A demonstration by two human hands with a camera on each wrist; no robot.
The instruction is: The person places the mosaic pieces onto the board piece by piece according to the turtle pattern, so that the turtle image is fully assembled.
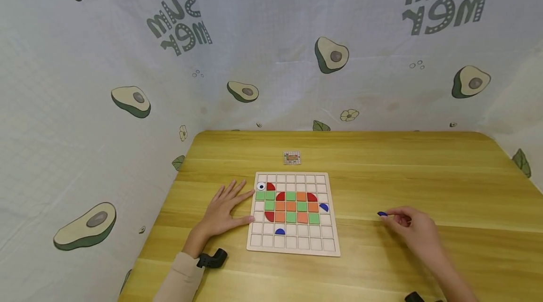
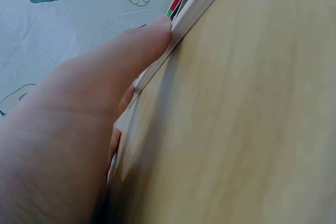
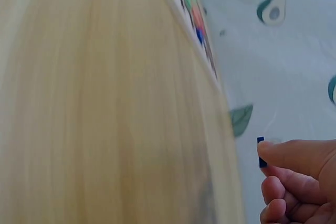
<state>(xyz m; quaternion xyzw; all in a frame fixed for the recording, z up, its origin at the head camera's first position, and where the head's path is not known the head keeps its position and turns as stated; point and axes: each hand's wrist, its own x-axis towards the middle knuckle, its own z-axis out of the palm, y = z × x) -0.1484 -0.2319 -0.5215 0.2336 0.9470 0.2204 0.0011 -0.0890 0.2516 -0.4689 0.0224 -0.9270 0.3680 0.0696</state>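
Observation:
A wooden grid board lies on the table, its cells partly filled with green and orange squares, red quarter-rounds and a white eye piece. Two blue half-round pieces sit on it, one near the lower left and one at the right. My left hand is spread flat, thumb and index fingertip touching the board's left edge. To the right of the board, my right hand pinches another blue piece between thumb and index finger, held apart from the board.
Behind the board a small picture card lies on the wooden table. A white curtain printed with avocados hangs around the table's back and left side. Each wrist wears a black camera mount, the left one just below the hand.

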